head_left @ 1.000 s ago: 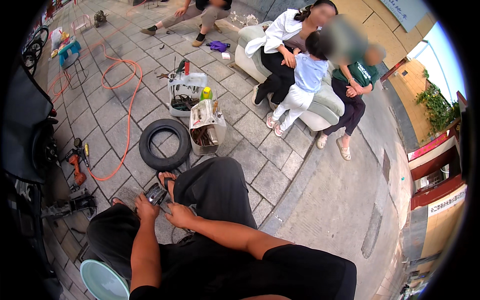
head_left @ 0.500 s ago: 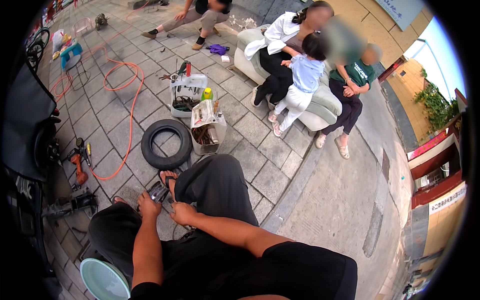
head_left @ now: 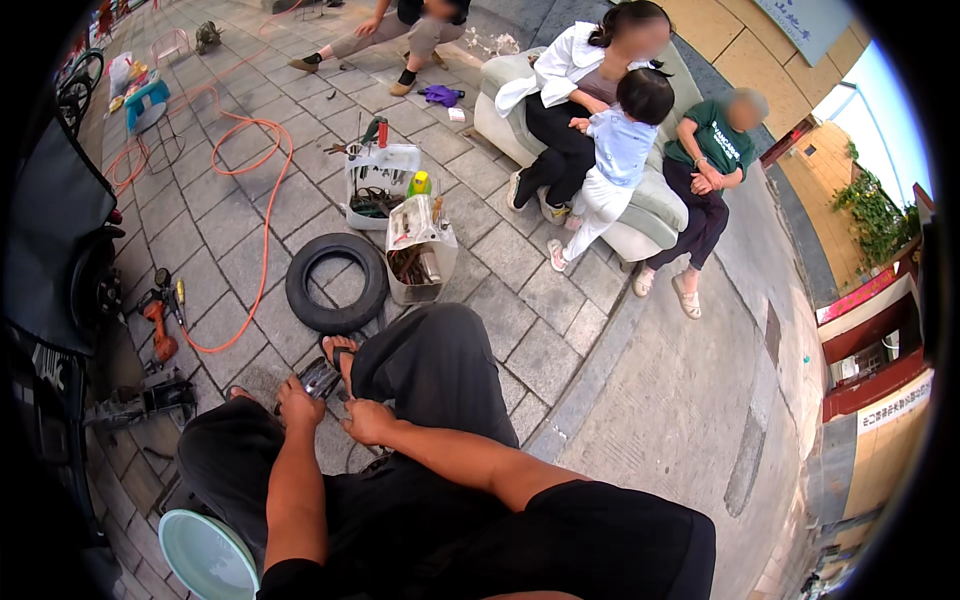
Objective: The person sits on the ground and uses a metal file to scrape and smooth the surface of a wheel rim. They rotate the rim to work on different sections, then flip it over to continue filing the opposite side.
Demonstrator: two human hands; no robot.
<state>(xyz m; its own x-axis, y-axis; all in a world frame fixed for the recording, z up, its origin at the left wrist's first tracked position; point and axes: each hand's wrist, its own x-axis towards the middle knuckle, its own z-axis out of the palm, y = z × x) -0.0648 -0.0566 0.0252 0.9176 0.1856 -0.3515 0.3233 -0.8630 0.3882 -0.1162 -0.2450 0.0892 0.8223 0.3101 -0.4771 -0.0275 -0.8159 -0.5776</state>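
Low between my knees, my left hand (head_left: 300, 402) is closed around a dark, shiny rounded part (head_left: 320, 377), whose kind I cannot make out. Just to its right, my right hand (head_left: 368, 421) has its fingers curled in near the same part. What those fingers hold, if anything, is hidden. My sandalled right foot (head_left: 340, 352) is right behind the part. Beyond the foot, a black tyre (head_left: 302, 292) lies flat on the paving.
Two cut plastic containers of tools (head_left: 440, 262) stand beyond the tyre. Left are an orange power drill (head_left: 156, 325), a screwdriver (head_left: 180, 291), an orange hose (head_left: 268, 225) and a parked vehicle (head_left: 50, 240). A pale green basin (head_left: 180, 530) sits lower left. People sit on a sofa (head_left: 650, 222).
My view has shifted slightly. Both hands keep nearly the same place at the dark part. On the sofa, the child and the person in white have moved their heads a little.
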